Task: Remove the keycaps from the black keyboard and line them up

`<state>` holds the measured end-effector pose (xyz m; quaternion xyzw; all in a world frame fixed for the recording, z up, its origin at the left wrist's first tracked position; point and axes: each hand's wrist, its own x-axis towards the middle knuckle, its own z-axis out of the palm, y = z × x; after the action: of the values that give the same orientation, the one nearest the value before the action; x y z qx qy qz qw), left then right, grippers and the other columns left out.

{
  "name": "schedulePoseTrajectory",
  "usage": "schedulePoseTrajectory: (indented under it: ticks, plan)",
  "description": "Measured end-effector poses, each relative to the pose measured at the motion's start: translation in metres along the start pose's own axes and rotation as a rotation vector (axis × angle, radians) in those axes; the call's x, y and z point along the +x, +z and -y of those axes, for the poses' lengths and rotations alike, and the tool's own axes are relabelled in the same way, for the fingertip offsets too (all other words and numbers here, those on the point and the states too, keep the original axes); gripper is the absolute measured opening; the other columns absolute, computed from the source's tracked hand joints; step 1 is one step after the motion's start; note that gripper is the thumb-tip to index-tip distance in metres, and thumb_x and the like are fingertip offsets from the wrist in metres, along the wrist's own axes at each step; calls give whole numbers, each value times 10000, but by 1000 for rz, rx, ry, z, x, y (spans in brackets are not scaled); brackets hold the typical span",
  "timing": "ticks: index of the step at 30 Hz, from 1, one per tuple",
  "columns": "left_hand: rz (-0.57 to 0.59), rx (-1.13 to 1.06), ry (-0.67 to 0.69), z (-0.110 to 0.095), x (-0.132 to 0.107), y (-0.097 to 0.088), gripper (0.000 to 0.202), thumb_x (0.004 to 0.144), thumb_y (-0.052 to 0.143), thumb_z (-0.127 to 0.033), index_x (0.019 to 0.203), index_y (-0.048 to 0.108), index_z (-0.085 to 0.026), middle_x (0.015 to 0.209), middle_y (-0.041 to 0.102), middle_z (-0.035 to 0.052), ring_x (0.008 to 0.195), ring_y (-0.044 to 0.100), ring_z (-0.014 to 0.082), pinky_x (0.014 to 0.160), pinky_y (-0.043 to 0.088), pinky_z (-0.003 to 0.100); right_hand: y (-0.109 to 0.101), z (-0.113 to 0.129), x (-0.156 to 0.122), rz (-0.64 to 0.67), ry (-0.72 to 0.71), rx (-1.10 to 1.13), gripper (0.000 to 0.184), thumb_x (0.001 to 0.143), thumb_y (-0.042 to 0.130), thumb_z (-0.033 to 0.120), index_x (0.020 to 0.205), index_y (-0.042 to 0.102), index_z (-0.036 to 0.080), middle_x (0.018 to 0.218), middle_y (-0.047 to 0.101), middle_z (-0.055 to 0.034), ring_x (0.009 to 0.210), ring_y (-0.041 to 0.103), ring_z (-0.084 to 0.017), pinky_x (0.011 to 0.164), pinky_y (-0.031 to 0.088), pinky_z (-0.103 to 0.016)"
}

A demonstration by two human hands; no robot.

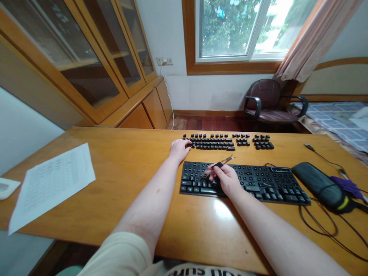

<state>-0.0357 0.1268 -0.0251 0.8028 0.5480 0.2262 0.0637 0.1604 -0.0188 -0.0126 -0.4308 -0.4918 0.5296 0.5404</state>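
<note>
A black keyboard (254, 183) lies on a wooden desk (129, 180). Over its left half, the right hand (228, 181) pinches a thin wire tool (218, 165). Farther off, the left hand (178, 150), fingers bent, reaches loose black keycaps (213, 147) in rows; whether it grasps one, I cannot tell.

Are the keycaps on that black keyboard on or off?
Partly off: the black keyboard shows bare sockets in its upper rows and attached keycaps along its front; loose keycaps lie beyond it on the desk.
</note>
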Motion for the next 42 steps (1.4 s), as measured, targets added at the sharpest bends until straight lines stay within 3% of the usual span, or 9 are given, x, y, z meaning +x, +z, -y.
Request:
schedulePoseTrajectory:
  ticks: [5,13,22,30,35,42]
  plan:
    - [18,-19,53,-5,-1,-2,226,777,598,-284,983,688,-266,1066,666,27,1038,539,229,942,370,376,-1,0,0,-3,1,-15,370,778,575,514,830,662,158,742,716,-87,520,580,-144,547,487,-300]
    - [31,20,146,-10,-3,0,225,779,581,-271,967,706,-274,1064,658,37,1035,517,239,939,361,412,-1,0,0,-2,4,12,357,779,585,501,829,664,156,745,717,-85,513,572,-135,547,476,-288]
    - [31,40,81,-17,-5,-6,253,781,581,-288,1013,678,-257,1059,658,50,1040,513,241,944,351,397,0,-1,0,-11,-5,-11,374,776,578,517,821,672,158,734,716,-82,505,572,-137,543,487,-296]
    - [23,28,136,-14,-5,-4,175,749,592,-282,883,699,-247,954,677,55,1004,532,247,942,345,411,0,-1,0,-10,-9,17,356,775,587,503,822,671,161,727,715,-74,491,565,-127,546,482,-289]
    - [46,39,139,-15,-5,-4,130,735,605,-281,822,694,-245,956,677,50,1044,536,230,1014,288,410,-1,-2,0,-3,-10,11,337,793,578,478,835,669,157,743,717,-75,511,573,-130,551,476,-284]
    - [23,30,146,-18,-5,-8,156,763,564,-275,850,687,-234,923,681,48,980,550,223,1000,292,410,-1,-3,0,-7,-4,2,353,791,573,492,836,669,155,738,716,-77,501,569,-127,557,481,-286]
